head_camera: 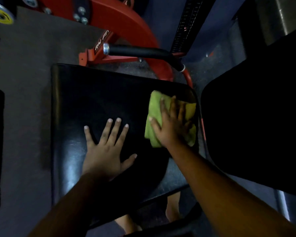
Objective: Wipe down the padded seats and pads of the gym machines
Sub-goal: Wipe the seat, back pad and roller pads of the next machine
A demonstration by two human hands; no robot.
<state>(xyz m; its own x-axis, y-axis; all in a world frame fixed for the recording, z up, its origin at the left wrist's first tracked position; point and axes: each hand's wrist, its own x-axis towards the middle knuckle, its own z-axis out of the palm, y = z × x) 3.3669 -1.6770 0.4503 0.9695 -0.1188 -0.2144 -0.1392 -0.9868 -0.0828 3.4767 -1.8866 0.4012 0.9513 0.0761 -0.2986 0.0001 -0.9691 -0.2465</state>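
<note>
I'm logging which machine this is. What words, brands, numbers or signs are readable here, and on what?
"RN F..." in white, cut off and motion-blurred: on the red frame bar behind the black seat pad.
Rows of small marks, too small to read: on the weight stack strip.
Dark print, too blurred to read: on the yellow sticker at top left.
No text shows on the green cloth.

Dim light falls on a grey rubber floor [29, 69] beneath a red machine frame [126, 23].
</note>
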